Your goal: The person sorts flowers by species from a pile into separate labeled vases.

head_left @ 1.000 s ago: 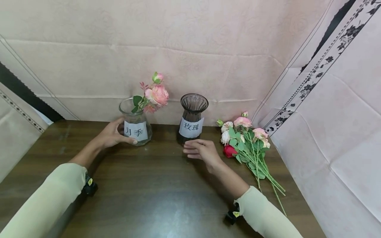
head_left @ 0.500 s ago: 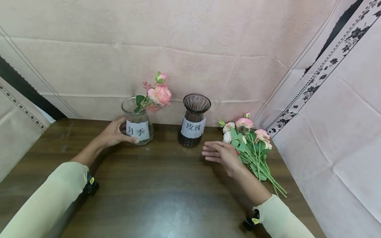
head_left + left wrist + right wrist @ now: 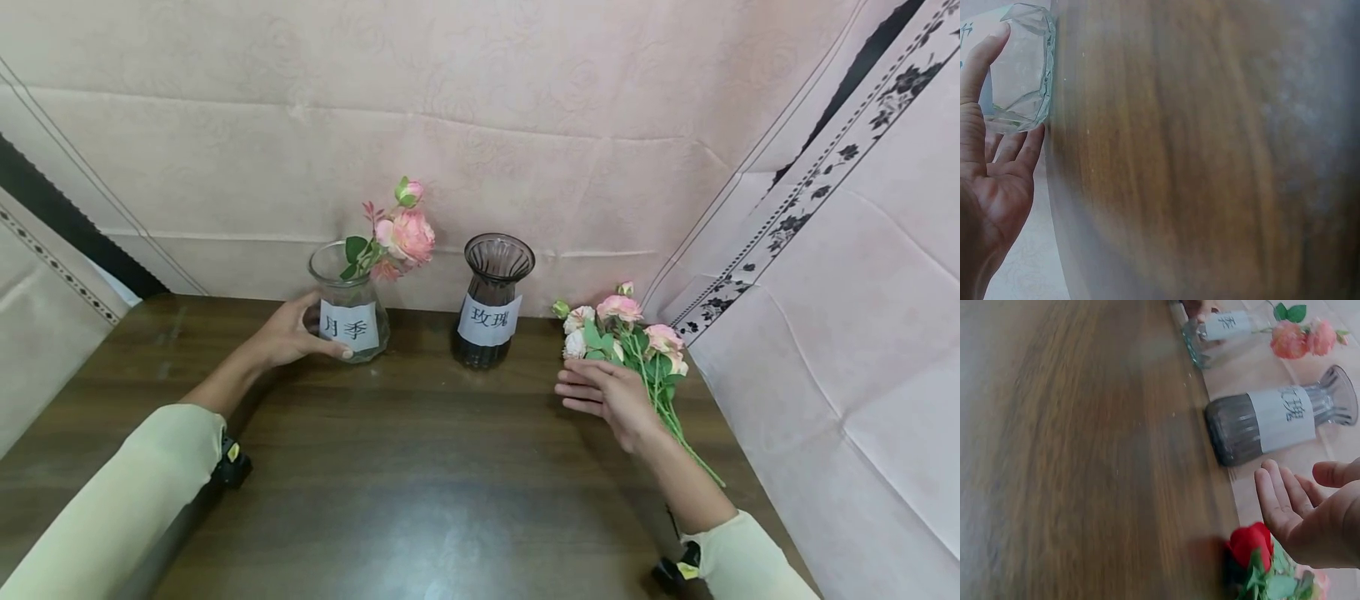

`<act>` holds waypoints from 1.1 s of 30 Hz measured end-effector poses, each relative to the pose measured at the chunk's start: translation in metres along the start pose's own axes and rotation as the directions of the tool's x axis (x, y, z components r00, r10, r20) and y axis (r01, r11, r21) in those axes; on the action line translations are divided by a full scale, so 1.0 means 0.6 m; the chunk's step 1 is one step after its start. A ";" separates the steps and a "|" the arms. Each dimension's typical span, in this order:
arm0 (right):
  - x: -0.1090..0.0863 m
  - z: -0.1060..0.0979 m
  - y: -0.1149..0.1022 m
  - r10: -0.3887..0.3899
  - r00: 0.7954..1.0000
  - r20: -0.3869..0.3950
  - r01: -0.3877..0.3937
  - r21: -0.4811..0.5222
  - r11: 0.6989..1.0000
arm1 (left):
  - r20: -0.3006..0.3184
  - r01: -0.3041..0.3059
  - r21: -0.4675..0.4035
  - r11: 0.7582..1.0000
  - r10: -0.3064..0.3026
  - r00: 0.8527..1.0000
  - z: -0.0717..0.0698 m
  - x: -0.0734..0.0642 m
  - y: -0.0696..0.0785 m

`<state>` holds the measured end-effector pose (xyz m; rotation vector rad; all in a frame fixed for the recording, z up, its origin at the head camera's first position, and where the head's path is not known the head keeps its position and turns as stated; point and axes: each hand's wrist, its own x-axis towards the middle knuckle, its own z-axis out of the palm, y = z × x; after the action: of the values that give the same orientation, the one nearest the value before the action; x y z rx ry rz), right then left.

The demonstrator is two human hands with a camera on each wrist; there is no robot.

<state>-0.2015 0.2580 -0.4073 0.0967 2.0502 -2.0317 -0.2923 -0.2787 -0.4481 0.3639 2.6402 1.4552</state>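
My left hand (image 3: pixel 288 337) holds a clear glass vase (image 3: pixel 382 323) low on its side, thumb across the front by the white paper label, fingers behind. A stem with pink blooms (image 3: pixel 408 236) and green leaves leans over that vase's right rim. To its right stands a dark grey fluted vase (image 3: pixel 483 357), also labelled, upright with nothing in its mouth. My right hand (image 3: pixel 611 404), fingers extended and holding nothing, is over the near left side of a bunch of flowers (image 3: pixel 620 308). The red rose (image 3: pixel 1252 545) in the bunch shows below this hand in the right wrist view.
The brown wooden table (image 3: pixel 420 467) carries both vases near its back edge. Behind it hangs a pale cloth backdrop (image 3: pixel 480 125), with another pale cloth (image 3: pixel 847 358) along the right side. The flowers' green stems (image 3: pixel 678 429) reach toward the front right.
My right hand has moved rightward from in front of the dark vase to the bunch of flowers, covering the red rose in the head view. My left hand keeps its hold on the clear vase.
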 end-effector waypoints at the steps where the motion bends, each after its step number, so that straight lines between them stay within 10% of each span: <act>1: -0.003 -0.006 -0.001 -0.001 1.000 -0.001 0.001 -0.004 1.000 | -0.004 0.003 0.003 1.000 -0.003 1.000 0.000 0.001 -0.001; 33: -0.073 -0.193 0.019 0.057 0.998 -0.008 -0.057 -0.095 0.994 | 0.002 -0.013 -0.012 1.000 0.013 1.000 0.000 0.001 -0.001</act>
<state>-0.1719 0.3786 -0.4092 0.1415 2.1183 -1.8994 -0.2927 -0.2792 -0.4486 0.3818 2.6307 1.4730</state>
